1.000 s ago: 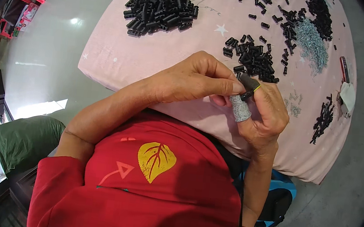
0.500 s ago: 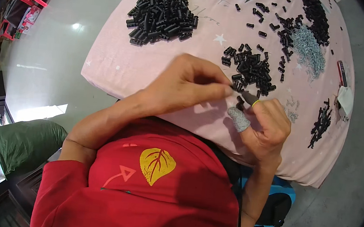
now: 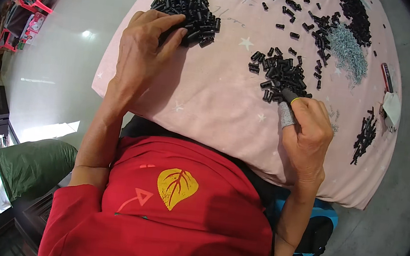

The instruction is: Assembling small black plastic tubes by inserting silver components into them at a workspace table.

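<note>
My left hand [image 3: 147, 38] rests at the near left edge of a big heap of short black plastic tubes [image 3: 202, 19]. Its thumb and forefinger are apart, and the fingertips are partly lost among the dark pieces. At the near side of a smaller heap of black plastic pieces [image 3: 285, 71] is my right hand [image 3: 308, 132], thumb and forefinger brought close together. A grey wrap [image 3: 286, 115] covers the thumb, and a dark finger cover [image 3: 288, 95] with a yellow band is on the forefinger. Whatever lies between those tips blends into the black heap.
A pink printed cloth [image 3: 209, 93] covers the table. Silvery screws [image 3: 349, 53] lie in a heap at the far right, beside more black parts [image 3: 354, 18]. Thin black pieces [image 3: 364, 138] and a red-and-black tool [image 3: 386, 78] lie near the right edge.
My hands have parted. The left has moved away and left to the big heap; the right has moved slightly right, its fingertips now at the smaller heap.
</note>
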The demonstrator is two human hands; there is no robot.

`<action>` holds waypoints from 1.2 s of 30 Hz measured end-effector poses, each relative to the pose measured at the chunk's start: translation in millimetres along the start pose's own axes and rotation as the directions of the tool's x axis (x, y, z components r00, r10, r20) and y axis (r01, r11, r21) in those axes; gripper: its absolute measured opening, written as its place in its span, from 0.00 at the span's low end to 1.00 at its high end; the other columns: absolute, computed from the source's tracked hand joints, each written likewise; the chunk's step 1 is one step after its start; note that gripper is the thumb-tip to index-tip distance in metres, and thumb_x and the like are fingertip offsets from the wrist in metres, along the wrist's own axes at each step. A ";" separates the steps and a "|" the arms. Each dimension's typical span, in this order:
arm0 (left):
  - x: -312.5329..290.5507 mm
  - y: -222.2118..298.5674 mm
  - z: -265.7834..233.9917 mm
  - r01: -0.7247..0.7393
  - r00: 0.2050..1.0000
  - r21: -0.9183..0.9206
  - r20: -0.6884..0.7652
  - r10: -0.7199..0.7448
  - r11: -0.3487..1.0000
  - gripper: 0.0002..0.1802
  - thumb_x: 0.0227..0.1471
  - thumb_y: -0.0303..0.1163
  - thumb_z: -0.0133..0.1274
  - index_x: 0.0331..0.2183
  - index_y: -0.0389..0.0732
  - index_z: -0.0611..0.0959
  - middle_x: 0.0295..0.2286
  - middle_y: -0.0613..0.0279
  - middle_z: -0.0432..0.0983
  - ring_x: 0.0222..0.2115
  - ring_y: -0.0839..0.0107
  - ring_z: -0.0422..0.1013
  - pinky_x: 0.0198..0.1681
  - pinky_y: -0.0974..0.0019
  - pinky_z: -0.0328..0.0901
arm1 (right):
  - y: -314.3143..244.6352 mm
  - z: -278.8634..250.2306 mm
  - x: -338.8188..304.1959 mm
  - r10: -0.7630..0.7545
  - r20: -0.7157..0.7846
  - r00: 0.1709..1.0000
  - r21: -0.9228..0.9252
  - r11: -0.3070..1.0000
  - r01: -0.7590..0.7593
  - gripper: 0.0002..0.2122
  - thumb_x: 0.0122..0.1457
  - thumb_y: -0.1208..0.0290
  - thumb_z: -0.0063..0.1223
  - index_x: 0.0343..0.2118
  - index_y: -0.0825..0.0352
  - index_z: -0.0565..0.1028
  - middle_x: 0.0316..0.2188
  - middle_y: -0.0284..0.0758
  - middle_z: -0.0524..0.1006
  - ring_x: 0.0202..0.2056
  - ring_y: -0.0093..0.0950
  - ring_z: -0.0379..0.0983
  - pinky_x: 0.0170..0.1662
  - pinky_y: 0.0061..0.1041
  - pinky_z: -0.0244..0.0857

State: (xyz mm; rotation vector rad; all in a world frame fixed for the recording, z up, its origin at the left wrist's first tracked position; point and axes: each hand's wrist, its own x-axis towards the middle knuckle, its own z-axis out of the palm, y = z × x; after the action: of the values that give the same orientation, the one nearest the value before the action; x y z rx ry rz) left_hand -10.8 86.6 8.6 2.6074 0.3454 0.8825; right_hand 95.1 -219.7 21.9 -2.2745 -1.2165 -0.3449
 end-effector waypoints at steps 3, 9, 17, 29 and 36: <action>0.2 4.6 0.1 -0.022 0.999 -0.031 -0.027 0.021 0.999 0.12 0.54 0.27 0.63 0.42 0.39 0.89 0.35 0.54 0.82 0.38 0.58 0.76 0.43 0.60 0.70 | -0.6 0.2 -0.8 -0.005 -0.009 1.000 0.010 1.000 0.005 0.10 0.46 0.82 0.62 0.33 0.68 0.80 0.29 0.35 0.77 0.32 0.37 0.74 0.33 0.36 0.69; -1.6 40.9 18.1 -0.109 0.988 -0.433 0.051 0.146 0.895 0.14 0.48 0.23 0.65 0.40 0.39 0.89 0.34 0.54 0.81 0.35 0.55 0.75 0.39 0.57 0.71 | -0.5 -4.2 -0.6 -0.005 0.027 1.000 0.031 1.000 0.004 0.10 0.44 0.83 0.60 0.32 0.68 0.79 0.29 0.36 0.77 0.32 0.38 0.74 0.34 0.36 0.69; -9.8 82.0 49.3 -0.185 0.889 -0.437 0.308 0.339 0.880 0.19 0.50 0.25 0.64 0.46 0.40 0.86 0.37 0.54 0.77 0.40 0.55 0.73 0.43 0.57 0.70 | -1.4 -8.4 -7.4 0.008 0.024 1.000 0.042 0.999 -0.009 0.09 0.46 0.83 0.60 0.33 0.68 0.80 0.31 0.37 0.79 0.33 0.40 0.75 0.36 0.36 0.70; -13.6 79.2 53.4 -0.227 0.901 -0.487 0.223 0.371 0.843 0.16 0.48 0.27 0.66 0.42 0.41 0.87 0.35 0.56 0.76 0.37 0.58 0.72 0.40 0.60 0.70 | 24.5 -46.9 -46.0 0.226 -0.003 0.974 -0.233 0.947 -0.220 0.05 0.53 0.81 0.61 0.34 0.71 0.79 0.30 0.42 0.79 0.33 0.42 0.76 0.38 0.37 0.70; -15.5 78.4 45.7 -0.097 0.911 -0.548 0.287 0.296 0.831 0.11 0.49 0.28 0.64 0.37 0.39 0.83 0.30 0.56 0.76 0.35 0.55 0.72 0.39 0.56 0.68 | 31.2 -54.4 -58.1 0.366 -0.135 0.921 -0.235 0.891 -0.389 0.06 0.54 0.79 0.60 0.36 0.72 0.81 0.34 0.42 0.79 0.36 0.42 0.76 0.41 0.37 0.70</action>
State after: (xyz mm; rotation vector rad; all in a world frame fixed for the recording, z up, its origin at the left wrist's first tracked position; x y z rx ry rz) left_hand 14.3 -1.5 -1.0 2.2350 -0.2515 0.4450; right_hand 89.6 -304.6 29.9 -2.6220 -0.6895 -0.4692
